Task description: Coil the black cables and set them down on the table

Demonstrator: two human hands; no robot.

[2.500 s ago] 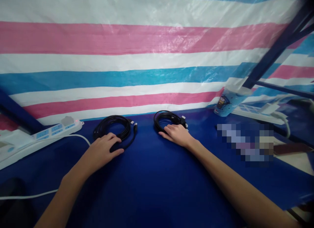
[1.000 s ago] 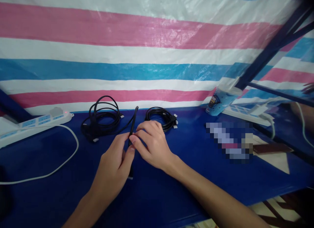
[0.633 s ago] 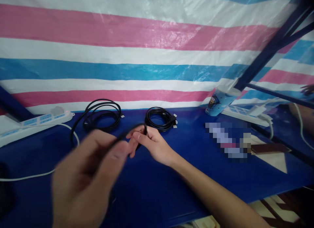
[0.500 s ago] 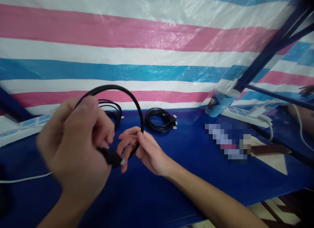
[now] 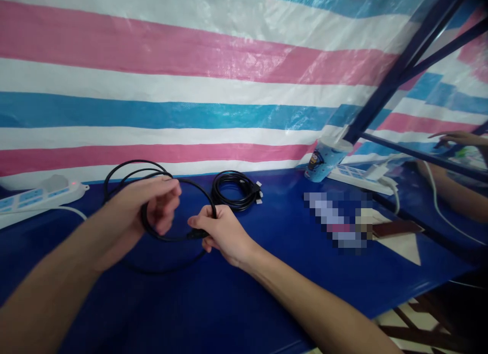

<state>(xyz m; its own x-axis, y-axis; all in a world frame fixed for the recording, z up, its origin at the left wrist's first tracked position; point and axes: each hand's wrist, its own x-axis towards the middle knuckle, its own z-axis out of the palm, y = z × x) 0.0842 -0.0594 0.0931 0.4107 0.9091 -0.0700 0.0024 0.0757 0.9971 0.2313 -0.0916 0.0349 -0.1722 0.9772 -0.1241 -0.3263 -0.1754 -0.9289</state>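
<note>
A black cable forms a fresh loop between my two hands above the blue table. My right hand pinches the loop where its strands cross. My left hand curls round the loop's left side, and more of the same cable trails behind it in loose rings. A second black cable, neatly coiled with white plugs, lies on the table just beyond my right hand, untouched.
A white power strip with a white cord lies far left. A blue printed cup and another power strip stand at the right by a dark blue frame. Another person's hand shows at the far right. A striped tarp hangs behind.
Both hands left the two coils and picked up the left cable. The left hand swung a length round into a loop, and the right hand now pinches it shut.
</note>
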